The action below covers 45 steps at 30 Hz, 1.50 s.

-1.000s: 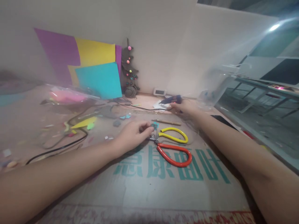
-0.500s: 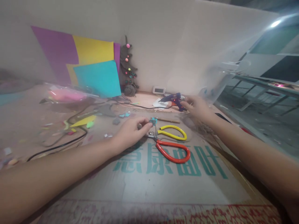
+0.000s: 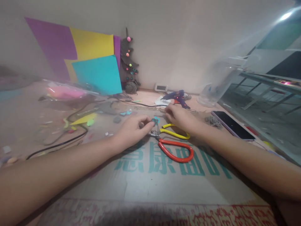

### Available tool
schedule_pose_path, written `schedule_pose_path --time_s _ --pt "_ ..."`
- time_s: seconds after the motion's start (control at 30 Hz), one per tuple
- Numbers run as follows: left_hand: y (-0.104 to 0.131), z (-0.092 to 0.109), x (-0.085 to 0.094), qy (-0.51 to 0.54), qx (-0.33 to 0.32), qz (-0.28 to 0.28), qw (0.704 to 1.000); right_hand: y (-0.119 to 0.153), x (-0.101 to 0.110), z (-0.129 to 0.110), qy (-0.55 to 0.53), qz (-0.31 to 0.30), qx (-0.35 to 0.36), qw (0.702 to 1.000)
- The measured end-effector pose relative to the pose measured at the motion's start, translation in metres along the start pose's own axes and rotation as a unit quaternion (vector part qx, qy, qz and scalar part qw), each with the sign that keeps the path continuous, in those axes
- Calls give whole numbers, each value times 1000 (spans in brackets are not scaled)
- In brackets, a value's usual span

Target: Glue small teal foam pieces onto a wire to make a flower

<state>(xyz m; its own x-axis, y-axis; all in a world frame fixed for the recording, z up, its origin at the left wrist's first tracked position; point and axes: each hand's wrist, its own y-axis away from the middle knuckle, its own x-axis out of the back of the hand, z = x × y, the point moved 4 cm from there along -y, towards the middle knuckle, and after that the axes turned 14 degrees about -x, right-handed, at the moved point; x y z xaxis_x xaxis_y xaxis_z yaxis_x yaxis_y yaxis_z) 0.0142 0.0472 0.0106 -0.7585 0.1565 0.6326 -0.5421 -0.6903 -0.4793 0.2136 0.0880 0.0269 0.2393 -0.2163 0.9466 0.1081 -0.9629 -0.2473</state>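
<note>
My left hand (image 3: pixel 137 128) is closed in a pinch on a small teal flower-shaped piece (image 3: pixel 155 120). A thin grey strand hangs below that piece. Just under my left fingertips lie scissors (image 3: pixel 176 151) with one red and one yellow handle; their blades are partly covered by the hand. My right hand (image 3: pixel 180 117) hovers to the right of the teal piece, above the yellow handle, with fingers curled together. What it holds, if anything, is hidden. Behind it rests a dark blue glue gun (image 3: pixel 177 98) with a small red light.
A phone (image 3: pixel 232 125) and a tangle of grey yarn (image 3: pixel 213 121) lie at right. Along the wall stand coloured sheets (image 3: pixel 97 75) and a decorated dark tree-like ornament (image 3: pixel 129 62). A black cord (image 3: pixel 58 145) and small scraps are at left; a clear plastic container (image 3: pixel 211 89) sits back right.
My right hand has moved left and nearer, from beside the glue gun to close by the teal piece. The phone is now uncovered. My left hand keeps its pinch.
</note>
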Motion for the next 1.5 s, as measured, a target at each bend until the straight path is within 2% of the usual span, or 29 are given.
schedule_pose_path --time_s 0.07,0.13,0.27,0.37,0.47,0.6,0.7,0.77,0.83,1.0,1.13,1.27,1.33,1.5 --pt "0 1 0 2 4 5 1000 3 9 4 -59 45 -18 997" --pt "-1 2 1 -1 7 7 1000 12 19 2 -120 85 8 989" --pt "0 3 1 -6 5 7 1000 43 32 -8 -178 119 35 976" --pt "0 3 1 -21 -3 6 1000 60 30 -19 -216 80 53 972" --pt "0 6 3 -49 -29 12 998 62 22 -28 -258 18 47 965" --pt "0 7 4 -65 -48 29 996 60 12 -39 -362 -39 9 931" --pt "0 7 3 -61 -56 33 996 61 6 -43 -419 -60 -22 906" --pt "0 7 4 -66 -67 36 995 63 5 -43 -419 -49 -33 906" --pt "0 7 4 -72 -71 39 994 65 6 -42 -389 -23 -19 921" --pt "0 7 4 -69 -61 38 995 69 9 -37 -276 45 77 957" --pt "0 7 4 -71 -73 42 994 68 13 -36 -223 95 141 960" --pt "0 7 3 -76 -74 39 994 68 15 -40 -202 93 187 957" --pt "1 8 3 -75 -80 37 993 69 15 -41 -208 90 180 957" --pt "1 8 3 -79 -83 36 993 68 13 -37 -259 73 112 956"
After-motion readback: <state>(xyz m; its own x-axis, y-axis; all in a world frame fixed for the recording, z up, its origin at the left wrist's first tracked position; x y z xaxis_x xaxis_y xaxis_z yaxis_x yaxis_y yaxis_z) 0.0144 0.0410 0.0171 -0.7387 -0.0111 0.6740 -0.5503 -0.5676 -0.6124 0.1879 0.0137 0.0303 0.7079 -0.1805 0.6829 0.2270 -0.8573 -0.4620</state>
